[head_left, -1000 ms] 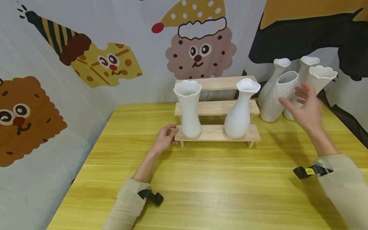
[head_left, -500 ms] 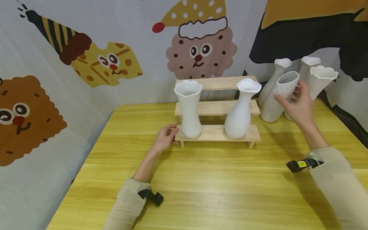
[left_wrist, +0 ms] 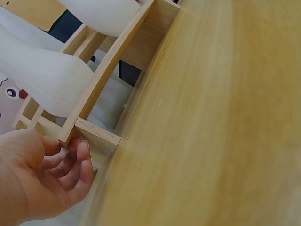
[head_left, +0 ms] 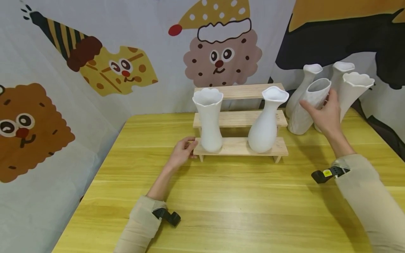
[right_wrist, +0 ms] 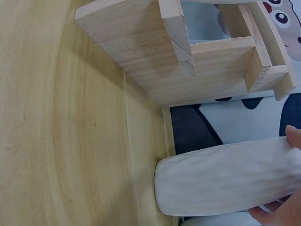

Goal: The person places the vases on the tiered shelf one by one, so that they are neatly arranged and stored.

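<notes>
At the left end of the wooden tiered stand (head_left: 235, 147), my left hand (head_left: 181, 151) pinches the lowest shelf board between thumb and fingers, as the left wrist view shows close up. My right hand (head_left: 327, 114) grips the upper part of a white textured vase (head_left: 300, 116), thumb on its near side and fingers behind. In the right wrist view this vase (right_wrist: 225, 181) has its base on the table. On the lowest shelf stand a fluted white vase (head_left: 209, 121) at the left and a round-bellied white vase (head_left: 265, 126) at the right.
Behind and beside the gripped vase stand several white vases, among them a scalloped vase (head_left: 352, 89) and a narrow-necked vase (head_left: 305, 82) close by. The wooden table (head_left: 227, 200) reaches a cartoon-printed cloth (head_left: 164, 80) at the back.
My right hand has moved left onto the textured vase, and its fingers have gone round it. My left hand stays at the stand's end.
</notes>
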`<state>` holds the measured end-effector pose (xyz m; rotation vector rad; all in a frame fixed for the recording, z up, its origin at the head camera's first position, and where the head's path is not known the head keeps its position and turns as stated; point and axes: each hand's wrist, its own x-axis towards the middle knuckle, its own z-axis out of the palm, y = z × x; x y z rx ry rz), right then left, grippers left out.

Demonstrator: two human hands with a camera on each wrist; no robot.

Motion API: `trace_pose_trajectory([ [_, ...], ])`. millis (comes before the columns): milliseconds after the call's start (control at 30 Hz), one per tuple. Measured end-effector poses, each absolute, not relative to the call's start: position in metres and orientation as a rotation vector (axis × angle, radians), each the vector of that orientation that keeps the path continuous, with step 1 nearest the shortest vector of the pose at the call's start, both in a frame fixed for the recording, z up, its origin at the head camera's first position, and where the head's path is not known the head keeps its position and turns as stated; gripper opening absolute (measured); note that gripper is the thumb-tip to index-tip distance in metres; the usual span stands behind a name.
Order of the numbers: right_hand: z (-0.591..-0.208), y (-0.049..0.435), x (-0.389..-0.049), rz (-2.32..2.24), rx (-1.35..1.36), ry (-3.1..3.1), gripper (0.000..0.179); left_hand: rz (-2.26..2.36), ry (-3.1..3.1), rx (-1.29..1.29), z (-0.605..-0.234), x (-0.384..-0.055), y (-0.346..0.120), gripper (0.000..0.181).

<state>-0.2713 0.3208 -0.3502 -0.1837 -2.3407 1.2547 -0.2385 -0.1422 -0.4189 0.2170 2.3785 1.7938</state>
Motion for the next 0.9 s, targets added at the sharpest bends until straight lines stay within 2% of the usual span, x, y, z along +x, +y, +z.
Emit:
trace_pose_trajectory([
  [300, -0.348, 0.317, -0.277, 1.22, -0.23, -2.278, 0.078, 1.802, 2.37, 0.22, -0.419, -0.24, -0.143, 0.043],
  [700, -0.347, 0.312, -0.269, 1.175, -0.217, -2.265, 0.075, 1.799, 2.384, 0.222, -0.422, -0.239, -0.142, 0.042],
  [900, -0.333, 0.304, -0.264, 1.155, -0.203, -2.207, 0.069, 1.799, 2.388, 0.216, -0.421, -0.24, -0.143, 0.042],
])
